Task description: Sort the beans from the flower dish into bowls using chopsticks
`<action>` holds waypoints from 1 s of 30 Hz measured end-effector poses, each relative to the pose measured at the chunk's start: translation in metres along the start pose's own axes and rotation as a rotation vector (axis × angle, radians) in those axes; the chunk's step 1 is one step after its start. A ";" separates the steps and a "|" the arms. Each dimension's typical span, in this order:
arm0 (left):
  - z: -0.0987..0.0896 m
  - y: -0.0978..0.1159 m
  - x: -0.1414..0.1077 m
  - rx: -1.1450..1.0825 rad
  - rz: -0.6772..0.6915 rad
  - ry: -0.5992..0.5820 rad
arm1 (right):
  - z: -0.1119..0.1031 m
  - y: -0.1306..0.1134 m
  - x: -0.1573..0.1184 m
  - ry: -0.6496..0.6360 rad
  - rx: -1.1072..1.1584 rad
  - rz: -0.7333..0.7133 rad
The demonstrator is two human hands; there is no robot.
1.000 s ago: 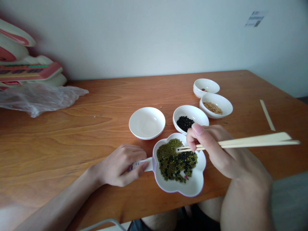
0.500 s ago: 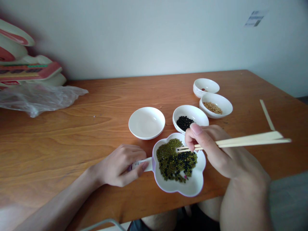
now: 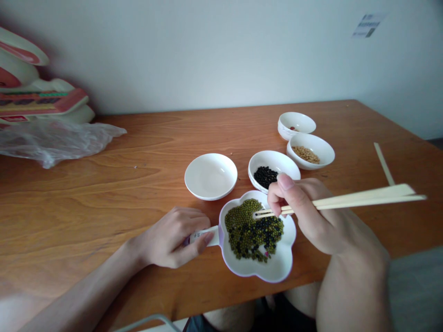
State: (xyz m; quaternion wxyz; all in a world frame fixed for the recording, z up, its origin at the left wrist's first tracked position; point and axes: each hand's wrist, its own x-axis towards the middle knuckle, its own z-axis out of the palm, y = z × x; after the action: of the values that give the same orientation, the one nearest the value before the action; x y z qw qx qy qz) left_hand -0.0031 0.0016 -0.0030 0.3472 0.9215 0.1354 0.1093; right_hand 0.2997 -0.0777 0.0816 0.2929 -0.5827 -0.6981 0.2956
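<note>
My left hand (image 3: 180, 237) grips the short handle of a white flower-shaped dish (image 3: 282, 267) with a purple rim. Green beans (image 3: 238, 221) mixed with black ones lie in the dish, with a small pink piece near the bottom. My right hand (image 3: 311, 212) holds wooden chopsticks (image 3: 360, 198), their tips close together among the beans. Whether the tips pinch a bean is too small to tell. Just behind the dish, a white bowl (image 3: 256, 159) holds black beans (image 3: 266, 176), partly hidden by my right hand. An empty white bowl (image 3: 211, 175) stands to its left.
Farther back right are a bowl of tan beans (image 3: 325, 154) and a bowl with a few reddish pieces (image 3: 282, 127). A thin wooden strip (image 3: 383, 163) lies at the right. A plastic bag (image 3: 65, 140) and a pink-and-white toy (image 3: 41, 99) are at the left.
The rear ends of the chopsticks have risen slightly and shifted right, and my right fingers have moved a little. The tips remain at the same spot in the beans.
</note>
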 end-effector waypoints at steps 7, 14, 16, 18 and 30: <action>-0.001 0.001 0.001 -0.001 0.010 -0.002 | -0.008 0.002 -0.007 0.074 0.045 -0.046; -0.001 0.000 0.002 0.004 -0.001 0.000 | -0.031 0.007 -0.023 0.366 -0.002 -0.015; -0.001 0.000 0.002 0.000 0.001 0.000 | -0.035 0.012 -0.024 0.458 -0.014 -0.004; 0.000 -0.001 0.001 -0.006 -0.002 -0.003 | -0.036 0.019 -0.022 0.522 -0.006 -0.028; -0.001 -0.001 0.001 -0.001 0.002 -0.005 | -0.032 0.007 -0.022 0.333 0.143 -0.044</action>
State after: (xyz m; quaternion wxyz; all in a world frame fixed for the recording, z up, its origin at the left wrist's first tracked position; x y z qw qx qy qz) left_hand -0.0022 0.0033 -0.0025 0.3479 0.9218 0.1334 0.1073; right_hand 0.3314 -0.0965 0.0953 0.4516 -0.5860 -0.6295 0.2375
